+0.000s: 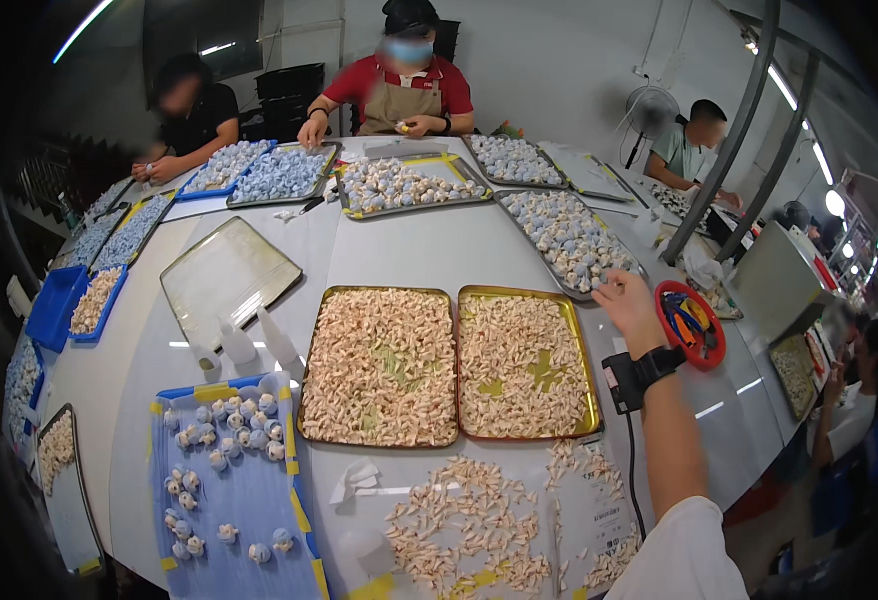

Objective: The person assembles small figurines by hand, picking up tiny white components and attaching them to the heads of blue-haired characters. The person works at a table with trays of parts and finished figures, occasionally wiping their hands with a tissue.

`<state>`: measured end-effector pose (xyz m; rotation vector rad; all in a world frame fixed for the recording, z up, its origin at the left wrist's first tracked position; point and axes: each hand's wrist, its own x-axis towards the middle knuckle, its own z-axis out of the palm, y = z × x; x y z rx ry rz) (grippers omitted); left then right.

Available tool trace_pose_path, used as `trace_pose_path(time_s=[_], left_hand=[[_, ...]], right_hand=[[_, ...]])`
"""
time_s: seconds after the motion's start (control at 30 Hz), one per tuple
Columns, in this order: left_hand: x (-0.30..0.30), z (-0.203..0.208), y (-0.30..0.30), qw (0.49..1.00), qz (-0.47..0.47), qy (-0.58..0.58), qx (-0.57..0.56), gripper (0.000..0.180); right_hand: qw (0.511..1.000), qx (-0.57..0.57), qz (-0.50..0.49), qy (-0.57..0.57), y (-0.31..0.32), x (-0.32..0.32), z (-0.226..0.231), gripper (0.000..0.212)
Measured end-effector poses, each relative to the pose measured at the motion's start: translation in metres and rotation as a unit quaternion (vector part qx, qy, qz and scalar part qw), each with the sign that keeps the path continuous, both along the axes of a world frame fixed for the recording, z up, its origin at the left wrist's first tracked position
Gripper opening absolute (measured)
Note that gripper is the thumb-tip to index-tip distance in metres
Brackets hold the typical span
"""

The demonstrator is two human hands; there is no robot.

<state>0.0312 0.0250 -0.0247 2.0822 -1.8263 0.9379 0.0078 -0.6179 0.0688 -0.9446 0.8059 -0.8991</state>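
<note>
Blue-and-white pieces point(564, 235) crowded the far-right tray point(536, 252); right hand point(631, 308) was at its near end, grip curled, hold unclear. Left hand unseen. Blue mat point(249, 495) was partly set with similar, seemingly finished pieces; many cream bits point(359, 335) lay loose, apparently unused.

The right grip point(625, 300) is at the near end of a long tray point(536, 250) of balls point(559, 225) that runs away from it, deeper into the table point(399, 240). A basket point(719, 350) with tools point(686, 318) in it sits near its right side. I see two trays point(542, 372) of small pieces point(374, 340) side by side to its left, bottles point(237, 342) beyond them, and farther left and nearer, a lined tray point(249, 485). Loose pieces point(459, 525) lie left and nearer, below the two trays.
</note>
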Motion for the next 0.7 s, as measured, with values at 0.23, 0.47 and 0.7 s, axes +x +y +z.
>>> trace_pose_path(time_s=[0.23,0.47,0.7], left_hand=[[0.061,0.102,0.046,0.996,0.013,0.054,-0.068,0.019],[0.284,0.194,-0.008,0.896,0.152,0.415,-0.049,0.012],[0.465,0.090,-0.063,0.755,0.401,0.517,0.028,0.050]], right_hand=[[0.914,-0.248,0.256,0.195,0.129,-0.054,0.081,0.029],[0.816,-0.308,0.333,0.358,0.208,-0.113,0.118,0.027],[0.867,-0.270,0.206,0.365,0.261,-0.225,0.130,0.026]])
